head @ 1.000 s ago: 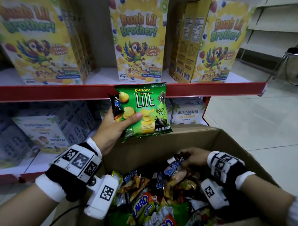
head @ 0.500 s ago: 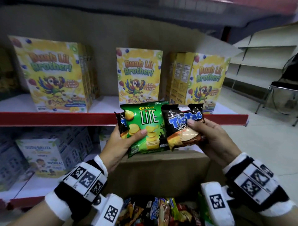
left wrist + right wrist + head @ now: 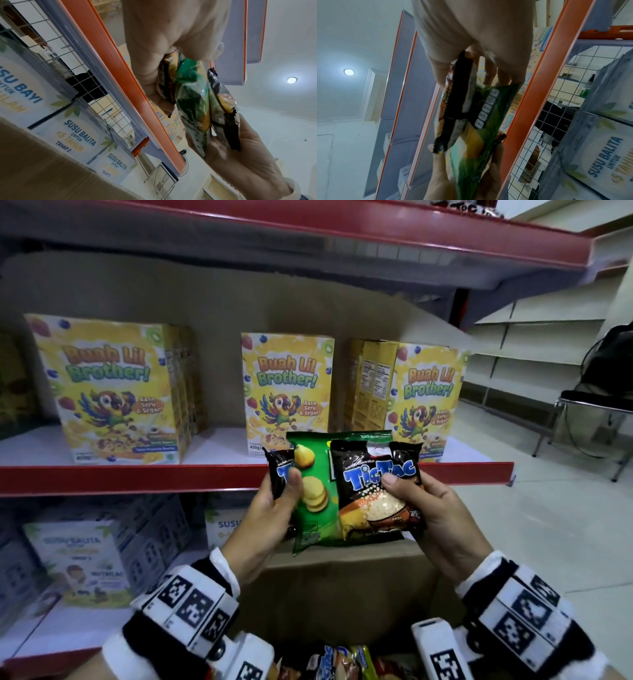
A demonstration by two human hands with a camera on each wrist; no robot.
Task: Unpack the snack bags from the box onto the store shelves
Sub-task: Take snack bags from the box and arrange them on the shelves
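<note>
My left hand (image 3: pixel 274 505) grips a green Chitato Lite bag (image 3: pixel 313 474) with a black Tic Tac bag (image 3: pixel 279 470) tucked behind it, thumb pressed on the green front. My right hand (image 3: pixel 416 501) pinches another black Tic Tac bag (image 3: pixel 371 494) and holds it over the green one's right half. The stack hangs in front of the red shelf edge (image 3: pixel 137 479), above the cardboard box (image 3: pixel 342 583). In the left wrist view the green bag (image 3: pixel 192 102) sits between both hands; in the right wrist view the black bag (image 3: pixel 460 94) overlaps the green bag (image 3: pixel 481 129).
Yellow cereal boxes (image 3: pixel 116 388) stand on the middle shelf, with gaps between the groups. Milk-powder boxes (image 3: pixel 78 559) fill the lower shelf. More snack bags (image 3: pixel 339 662) lie in the box below. A chair (image 3: pixel 592 412) stands at the right; an upper red shelf (image 3: pixel 376 231) overhangs.
My right hand came up out of the box with a Tic Tac bag and laid it against the green bag in my left hand. My view tilted upward.
</note>
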